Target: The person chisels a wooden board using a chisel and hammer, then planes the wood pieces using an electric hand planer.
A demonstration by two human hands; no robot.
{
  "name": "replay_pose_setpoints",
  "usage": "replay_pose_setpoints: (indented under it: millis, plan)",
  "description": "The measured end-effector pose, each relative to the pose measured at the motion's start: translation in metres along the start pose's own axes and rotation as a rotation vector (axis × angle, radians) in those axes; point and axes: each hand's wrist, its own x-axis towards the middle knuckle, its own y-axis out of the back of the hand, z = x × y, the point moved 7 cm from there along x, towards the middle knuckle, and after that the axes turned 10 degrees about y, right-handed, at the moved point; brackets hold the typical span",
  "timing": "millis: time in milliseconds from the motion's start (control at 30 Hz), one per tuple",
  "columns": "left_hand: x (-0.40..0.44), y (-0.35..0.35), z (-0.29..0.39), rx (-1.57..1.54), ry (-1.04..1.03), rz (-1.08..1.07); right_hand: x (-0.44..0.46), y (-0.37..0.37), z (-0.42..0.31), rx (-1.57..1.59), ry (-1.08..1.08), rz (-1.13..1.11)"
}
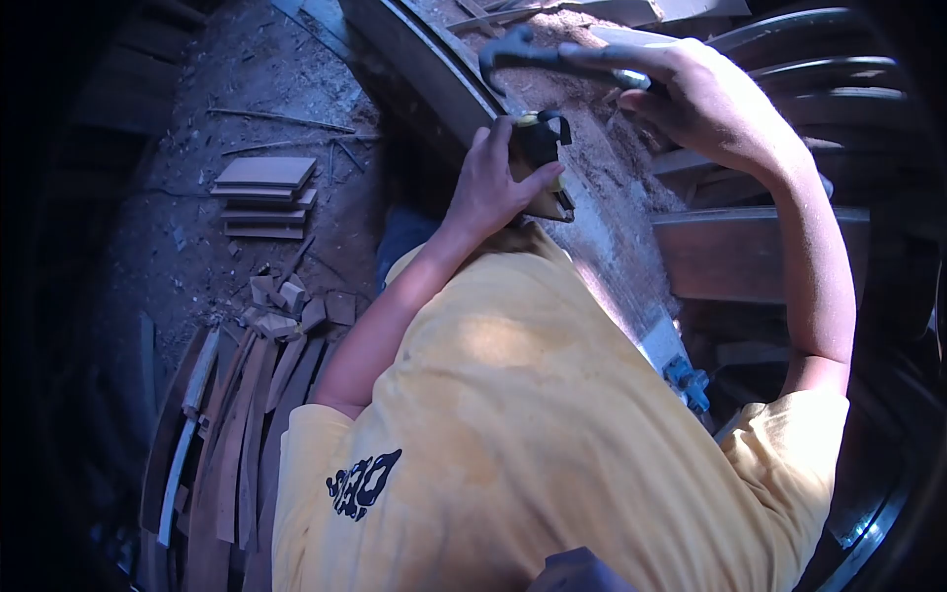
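Observation:
My right hand (705, 99) is raised at the upper right, its fingers closed round the handle of a dark hammer (508, 61). The hammer's head points left, over the workpiece. Near my waist, my left hand (493, 183) is curled at the close end of a long wooden board (424, 69), gripping a small black and yellow thing that looks like a tape measure (538, 140). My thumb stretches along its near side. Part of this thing and the board's end are hidden by my fingers.
Left of me, flat wood pieces (264, 185) are stacked on the dusty floor. Offcuts (281, 306) and long curved strips (232, 434) lie below them. Boards (760, 252) stand at the right, near a blue tool or clamp (688, 383). Sawdust and thin sticks are scattered around.

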Motion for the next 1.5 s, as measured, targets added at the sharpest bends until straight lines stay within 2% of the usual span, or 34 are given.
replay_pose_setpoints:
  millis: [33, 67, 100, 200, 300, 333, 367, 400, 433, 533, 567, 600, 633, 667, 700, 833, 900, 967, 1067, 1133, 1167, 1233, 1300, 1367, 1400, 1500]
  plan:
    - [0.000, 0.000, 0.001, 0.008, -0.001, -0.020, -0.001, -0.002, -0.011, -0.067, -0.074, -0.302]
    - [0.002, 0.001, 0.002, 0.015, -0.005, -0.040, -0.004, -0.007, -0.008, -0.062, 0.122, -0.141]
    - [0.003, -0.002, 0.000, 0.016, -0.009, -0.044, -0.002, -0.013, 0.001, -0.063, 0.117, -0.139]
    - [0.004, -0.001, -0.002, 0.053, -0.087, 0.060, 0.001, 0.007, 0.015, 0.158, 0.077, 0.231]
    - [0.004, -0.002, -0.001, 0.048, -0.024, -0.003, -0.004, -0.004, 0.008, 0.127, 0.137, 0.111]
    - [0.001, -0.005, 0.006, 0.131, -0.094, -0.022, -0.007, -0.009, 0.002, 0.033, 0.166, -0.055]
    - [-0.001, -0.007, 0.014, 0.214, -0.167, -0.044, -0.009, -0.009, 0.005, -0.009, 0.170, -0.080]
    - [-0.001, -0.007, 0.012, 0.183, -0.102, -0.080, -0.012, -0.009, 0.007, -0.050, 0.175, -0.105]
    - [-0.001, -0.008, 0.012, 0.182, -0.103, -0.076, -0.012, -0.003, 0.013, -0.040, 0.165, 0.009]
    - [-0.002, -0.009, 0.012, 0.210, -0.153, -0.060, -0.013, 0.022, 0.021, 0.145, 0.119, 0.158]
    - [0.001, -0.006, 0.007, 0.127, -0.081, -0.054, -0.015, 0.026, 0.022, 0.281, 0.054, 0.129]
    - [0.003, -0.004, 0.002, 0.046, -0.006, -0.046, -0.020, 0.022, 0.022, 0.279, 0.049, 0.135]
    - [0.004, -0.005, -0.001, 0.049, -0.012, -0.051, -0.025, 0.019, 0.019, 0.336, 0.114, 0.247]
    - [0.006, -0.005, -0.006, -0.078, 0.009, -0.047, -0.032, 0.017, 0.016, 0.392, 0.182, 0.357]
    - [0.007, -0.003, -0.007, -0.206, 0.032, -0.042, -0.042, 0.012, 0.021, 0.316, 0.167, 0.341]
    - [0.004, 0.001, -0.005, -0.161, 0.084, -0.090, -0.067, -0.007, 0.025, 0.335, 0.046, 0.348]
    - [0.001, 0.001, 0.004, 0.071, -0.014, -0.081, -0.073, -0.008, 0.022, 0.361, -0.005, 0.359]
    - [0.001, -0.002, 0.002, 0.067, -0.012, -0.092, -0.078, -0.007, 0.018, 0.352, -0.029, 0.370]
    - [0.002, -0.002, 0.002, 0.060, 0.007, -0.099, -0.074, -0.003, 0.013, 0.314, -0.008, 0.410]
    - [0.001, -0.001, 0.002, 0.064, 0.018, -0.103, -0.065, -0.003, 0.005, 0.322, 0.120, 0.535]
    - [0.000, -0.002, 0.000, 0.036, 0.043, -0.100, -0.059, -0.014, 0.003, 0.271, 0.090, 0.427]
    - [0.002, -0.003, -0.005, 0.007, 0.054, -0.092, -0.051, -0.035, 0.001, 0.212, -0.087, -0.034]
    - [0.001, -0.006, -0.002, 0.083, -0.100, -0.114, -0.054, -0.052, 0.009, 0.142, 0.003, -0.022]
    - [-0.001, -0.002, 0.001, 0.078, -0.067, -0.087, -0.059, -0.037, 0.016, 0.209, 0.113, 0.367]
    - [-0.001, -0.002, 0.002, 0.070, -0.027, -0.141, -0.063, -0.034, 0.019, 0.285, -0.062, 0.287]
    - [0.001, 0.002, -0.004, 0.077, 0.078, -0.209, -0.076, -0.064, 0.023, 0.458, -0.324, 0.263]
